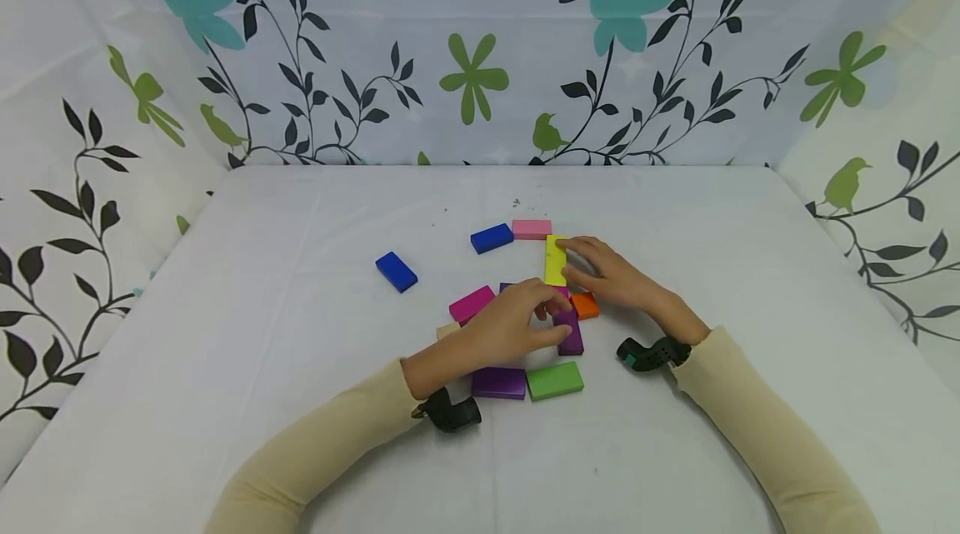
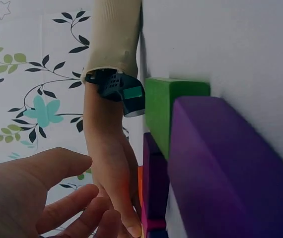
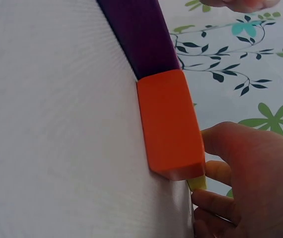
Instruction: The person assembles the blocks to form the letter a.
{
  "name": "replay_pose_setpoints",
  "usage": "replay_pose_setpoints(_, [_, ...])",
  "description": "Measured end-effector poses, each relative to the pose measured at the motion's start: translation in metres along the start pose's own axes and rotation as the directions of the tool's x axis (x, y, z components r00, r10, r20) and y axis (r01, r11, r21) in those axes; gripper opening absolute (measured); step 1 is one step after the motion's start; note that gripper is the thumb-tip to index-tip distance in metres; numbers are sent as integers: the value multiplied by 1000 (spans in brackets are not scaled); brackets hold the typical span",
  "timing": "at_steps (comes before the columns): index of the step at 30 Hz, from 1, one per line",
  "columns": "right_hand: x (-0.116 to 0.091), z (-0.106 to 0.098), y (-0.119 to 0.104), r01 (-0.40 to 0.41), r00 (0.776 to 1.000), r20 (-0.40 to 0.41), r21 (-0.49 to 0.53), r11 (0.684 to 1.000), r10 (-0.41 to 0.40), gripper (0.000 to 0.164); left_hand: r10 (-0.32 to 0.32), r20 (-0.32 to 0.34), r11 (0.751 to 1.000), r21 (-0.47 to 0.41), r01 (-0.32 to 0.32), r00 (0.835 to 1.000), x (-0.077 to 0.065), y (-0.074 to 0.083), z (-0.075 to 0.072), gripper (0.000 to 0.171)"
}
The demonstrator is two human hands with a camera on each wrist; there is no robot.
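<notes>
My right hand touches the right side of a yellow block with its fingertips, thumb nearer me. My left hand hovers over the block group, fingers loosely bent with nothing between them. Beneath its fingertips lies a purple block; an orange block sits against it on the right. In the right wrist view the orange block stands large before the right hand. A magenta block and a beige block are partly hidden behind the left hand and forearm.
Nearer me lie another purple block and a green block, side by side. A pink block and a blue block lie beyond. Another blue block lies apart at left. A white cloth covers the table.
</notes>
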State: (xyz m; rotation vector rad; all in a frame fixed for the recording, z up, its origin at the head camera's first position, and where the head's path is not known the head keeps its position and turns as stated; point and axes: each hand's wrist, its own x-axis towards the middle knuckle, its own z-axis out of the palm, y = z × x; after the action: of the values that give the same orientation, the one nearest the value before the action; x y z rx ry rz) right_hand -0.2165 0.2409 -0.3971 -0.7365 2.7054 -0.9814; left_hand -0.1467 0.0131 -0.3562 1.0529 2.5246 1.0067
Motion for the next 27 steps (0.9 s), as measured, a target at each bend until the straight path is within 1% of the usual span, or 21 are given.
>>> replay_pose_setpoints(5, [-1, 0, -1, 18, 1000, -6, 4, 1000, -18, 53, -15, 17, 1000, -20, 15, 1000, 8, 5, -3, 31])
replay_pose_setpoints(11, [1, 0, -1, 28, 1000, -4, 2, 1000, -28, 54, -48, -19, 999, -8, 47, 999, 18, 7, 0, 33])
replay_pose_setpoints(15, [1, 0, -1, 35, 999, -1, 0, 999, -35, 54, -79, -26, 997, -12, 79, 997, 21, 5, 5, 35])
replay_pose_setpoints(20, [0, -1, -2, 38, 999, -3, 3, 999, -38, 54, -102, -30, 995, -23, 101, 994, 25, 0, 10, 36])
replay_pose_setpoints(27, [-1, 0, 0, 32, 999, -9, 6, 999, -32, 54, -124, -27, 992, 13, 124, 992, 32, -1, 13, 35])
